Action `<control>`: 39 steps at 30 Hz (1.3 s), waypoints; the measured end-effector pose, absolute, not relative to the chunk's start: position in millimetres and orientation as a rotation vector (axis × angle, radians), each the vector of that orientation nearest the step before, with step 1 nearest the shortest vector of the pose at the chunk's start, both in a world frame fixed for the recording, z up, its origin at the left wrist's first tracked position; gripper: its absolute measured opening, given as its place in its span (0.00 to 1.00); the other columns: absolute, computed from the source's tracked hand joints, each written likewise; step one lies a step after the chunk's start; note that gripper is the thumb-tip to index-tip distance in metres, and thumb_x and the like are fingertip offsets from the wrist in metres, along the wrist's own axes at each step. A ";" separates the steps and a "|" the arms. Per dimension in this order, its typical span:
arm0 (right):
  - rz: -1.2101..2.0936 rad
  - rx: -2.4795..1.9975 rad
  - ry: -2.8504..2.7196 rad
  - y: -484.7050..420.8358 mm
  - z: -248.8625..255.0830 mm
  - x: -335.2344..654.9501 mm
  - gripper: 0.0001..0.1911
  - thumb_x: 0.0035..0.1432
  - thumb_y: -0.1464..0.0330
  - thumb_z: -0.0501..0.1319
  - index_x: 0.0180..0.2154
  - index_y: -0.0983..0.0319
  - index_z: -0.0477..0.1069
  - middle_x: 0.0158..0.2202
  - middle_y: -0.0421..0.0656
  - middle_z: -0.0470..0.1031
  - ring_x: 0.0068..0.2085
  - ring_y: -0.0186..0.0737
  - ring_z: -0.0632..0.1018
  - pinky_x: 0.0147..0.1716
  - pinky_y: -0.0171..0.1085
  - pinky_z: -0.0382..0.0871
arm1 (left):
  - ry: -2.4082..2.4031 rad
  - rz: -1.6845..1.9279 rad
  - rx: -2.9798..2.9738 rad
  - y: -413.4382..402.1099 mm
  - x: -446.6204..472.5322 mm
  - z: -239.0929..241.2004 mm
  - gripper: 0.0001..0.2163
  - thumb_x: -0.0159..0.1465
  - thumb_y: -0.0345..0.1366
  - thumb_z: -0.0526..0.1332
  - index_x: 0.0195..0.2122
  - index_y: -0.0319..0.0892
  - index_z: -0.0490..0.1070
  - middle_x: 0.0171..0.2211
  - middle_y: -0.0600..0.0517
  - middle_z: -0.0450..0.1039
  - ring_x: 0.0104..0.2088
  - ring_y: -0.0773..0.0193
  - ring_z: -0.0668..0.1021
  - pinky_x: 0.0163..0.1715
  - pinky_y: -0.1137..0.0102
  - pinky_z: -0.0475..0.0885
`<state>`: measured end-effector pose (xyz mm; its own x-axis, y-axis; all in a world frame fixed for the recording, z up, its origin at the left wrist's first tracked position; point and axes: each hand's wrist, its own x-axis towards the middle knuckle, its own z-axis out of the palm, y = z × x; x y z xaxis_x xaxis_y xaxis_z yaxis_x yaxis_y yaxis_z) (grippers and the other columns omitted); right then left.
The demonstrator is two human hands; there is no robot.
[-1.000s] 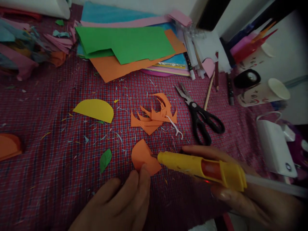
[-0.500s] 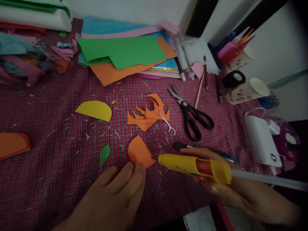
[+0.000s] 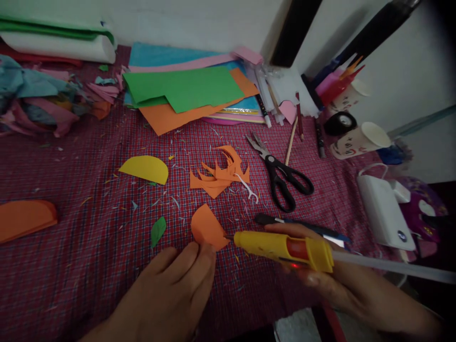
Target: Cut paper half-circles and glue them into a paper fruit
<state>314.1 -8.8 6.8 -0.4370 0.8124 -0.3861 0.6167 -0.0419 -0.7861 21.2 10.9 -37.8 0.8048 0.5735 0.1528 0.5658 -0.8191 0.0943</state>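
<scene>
My right hand (image 3: 329,280) is wrapped round a yellow hot glue gun (image 3: 265,244), its red light lit and a long clear glue stick (image 3: 384,265) sticking out the back. The nozzle tip is at the right edge of a rounded orange paper piece (image 3: 208,225). At that piece's lower edge, the fingers of my left hand (image 3: 174,280) are pressed together on it; the thumb is hidden. A green paper leaf (image 3: 158,231) lies left of the piece. Beyond it are curved orange paper scraps (image 3: 217,175) and a yellow half-round paper (image 3: 145,169).
Black-handled scissors (image 3: 280,175) and a dark cutter (image 3: 299,224) lie near my right hand. Coloured sheets (image 3: 188,88) are stacked at the back. Orange cut pieces (image 3: 26,219) lie at far left. Paper cups (image 3: 361,140) and a white power adapter (image 3: 384,209) stand right.
The view has shifted slightly, so the things at the back appear lower. Both hands, the glue gun and the orange piece keep almost the same position relative to one another.
</scene>
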 end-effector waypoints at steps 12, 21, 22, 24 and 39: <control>1.388 -1.462 -2.112 17.1 0.7 290.6 0.25 0.65 0.65 0.53 0.63 0.55 0.55 0.63 0.47 0.60 0.61 0.48 0.67 0.58 0.47 0.64 | 0.946 0.308 2.954 9.0 20.8 -39.5 0.12 0.68 0.36 0.53 0.42 0.47 0.77 0.43 0.56 0.78 0.43 0.63 0.70 0.41 0.67 0.61; 1.354 -1.437 -2.139 30.2 2.9 280.9 0.24 0.66 0.63 0.53 0.62 0.56 0.58 0.64 0.46 0.58 0.61 0.49 0.66 0.60 0.47 0.61 | 0.928 0.305 2.980 9.8 18.4 -43.7 0.11 0.67 0.36 0.54 0.43 0.46 0.77 0.43 0.55 0.77 0.44 0.63 0.68 0.39 0.67 0.61; 1.347 -1.443 -2.138 31.5 3.3 280.1 0.24 0.66 0.63 0.53 0.62 0.56 0.59 0.64 0.46 0.59 0.60 0.49 0.67 0.59 0.47 0.62 | 0.915 0.290 2.991 10.2 18.0 -43.9 0.11 0.67 0.36 0.55 0.43 0.47 0.77 0.43 0.55 0.76 0.44 0.63 0.68 0.39 0.68 0.61; 1.325 -1.453 -2.131 33.6 3.7 278.9 0.24 0.65 0.62 0.54 0.61 0.56 0.60 0.63 0.46 0.61 0.59 0.50 0.68 0.59 0.47 0.62 | 0.890 0.283 3.008 11.0 17.6 -43.9 0.11 0.67 0.36 0.55 0.43 0.47 0.76 0.43 0.56 0.76 0.44 0.63 0.68 0.39 0.68 0.61; 1.383 -1.405 -2.133 33.4 2.9 275.8 0.23 0.66 0.63 0.52 0.62 0.54 0.58 0.63 0.43 0.60 0.61 0.47 0.65 0.60 0.45 0.62 | 0.900 0.442 2.999 11.5 18.2 -45.8 0.19 0.70 0.29 0.45 0.40 0.44 0.77 0.40 0.56 0.79 0.42 0.64 0.68 0.37 0.68 0.59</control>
<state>275.8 33.4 2.9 -0.5106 0.8122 -0.2822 0.5892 0.0914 -0.8028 18.2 11.5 -45.8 0.7989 0.5370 0.2710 0.5427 -0.8378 0.0605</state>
